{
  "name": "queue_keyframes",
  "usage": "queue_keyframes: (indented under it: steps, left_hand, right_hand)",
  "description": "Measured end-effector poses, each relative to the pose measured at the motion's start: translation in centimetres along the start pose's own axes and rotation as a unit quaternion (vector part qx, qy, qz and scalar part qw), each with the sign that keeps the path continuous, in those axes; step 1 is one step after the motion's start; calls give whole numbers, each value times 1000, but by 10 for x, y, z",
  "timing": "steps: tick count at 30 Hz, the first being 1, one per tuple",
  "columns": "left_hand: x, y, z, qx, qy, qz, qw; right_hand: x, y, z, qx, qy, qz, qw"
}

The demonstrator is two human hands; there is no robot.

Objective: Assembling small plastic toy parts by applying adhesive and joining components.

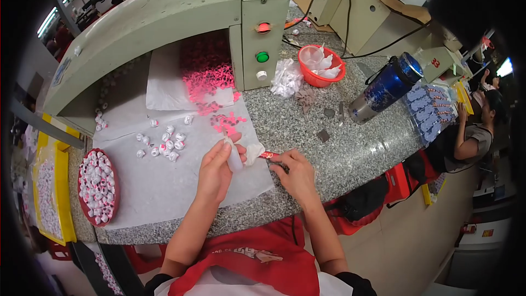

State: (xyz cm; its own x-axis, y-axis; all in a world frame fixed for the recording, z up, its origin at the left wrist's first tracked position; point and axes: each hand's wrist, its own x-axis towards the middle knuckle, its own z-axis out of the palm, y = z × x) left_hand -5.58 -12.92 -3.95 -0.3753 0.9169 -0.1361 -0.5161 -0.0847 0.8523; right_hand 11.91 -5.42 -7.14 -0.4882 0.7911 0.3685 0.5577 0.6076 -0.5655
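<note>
My left hand [216, 167] is closed around a small translucent white squeeze bottle [235, 160], its narrow tip pointing up toward the pink pieces. The fingers of my right hand [296, 174] are closed on the end of a slim red stick [268, 154] with printing on it. At the stick's other end is a crumpled white tissue or cloth [253, 152], close beside the bottle. Small pink pieces with dark spots [226, 123] lie just beyond my left hand on the white sheet [192, 197]. Several small round white parts with pink marks [169, 144] are scattered to the left.
A red oval basket [113, 204] full of white parts stands left. The pale green arched machine [159, 5] spans the back, over a pink heap [211, 71]. To the right are a red basket of bottles [342, 71], a blue flask [386, 87] and a seated co-worker [475, 131].
</note>
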Motion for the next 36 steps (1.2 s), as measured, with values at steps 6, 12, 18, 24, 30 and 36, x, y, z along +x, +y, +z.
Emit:
queue_keyframes:
  steps: [6, 12, 18, 24, 30, 36]
  left_hand:
    - [-3, 7, 1, -211, -63, -44, 974]
    - [30, 53, 60, -30, -148, 129, 980]
    - [75, 20, 105, 253, -198, 136, 937]
    - [28, 22, 70, 124, -113, 37, 985]
    - [19, 16, 78, 68, -149, -60, 985]
    - [23, 17, 63, 71, -106, -36, 991]
  right_hand:
    - [12, 4, -11, 108, 35, 113, 987]
    - [16, 5, -27, 139, 37, 139, 980]
    - [12, -8, 14, -37, -12, -51, 998]
    - [51, 56, -20, 68, 100, 182, 976]
    - [130, 104, 8, -124, 92, 82, 985]
    - [128, 53, -41, 379, -31, 226, 897]
